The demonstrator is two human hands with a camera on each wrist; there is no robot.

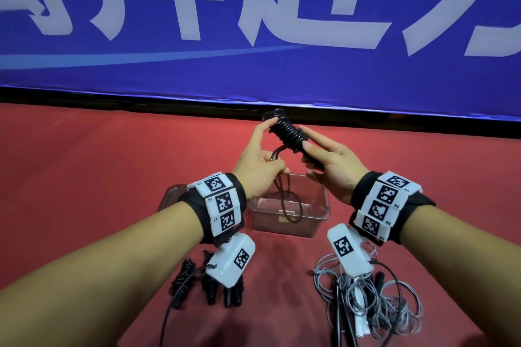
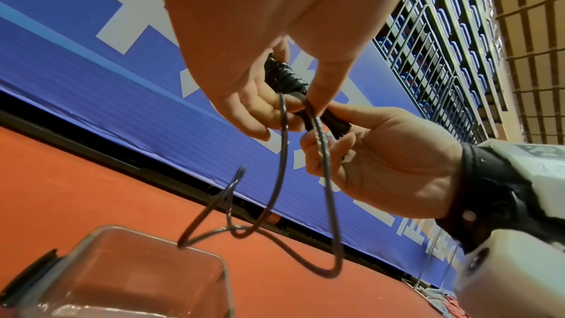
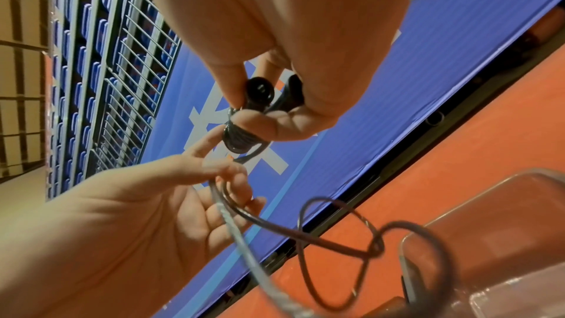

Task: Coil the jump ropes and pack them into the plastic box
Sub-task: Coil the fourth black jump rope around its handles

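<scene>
Nearest the person, on the red cloth (image 1: 84,177), lie two ropes: a black jump rope (image 1: 194,282) on the left that looks already bundled, though the wrist camera hides part of it, and a loose grey jump rope (image 1: 375,307) on the right, uncoiled. Beyond them the clear plastic box (image 1: 318,222) holds only the slack tail of the black rope in hand (image 1: 286,132), so packing seems barely begun. Above the box, the right hand (image 1: 329,166) grips the paired handles, fingers curled round their near end. The left hand (image 1: 259,160) pinches the free cord against the tight windings, its other fingers loosely bent. A few turns remain to wind.
</scene>
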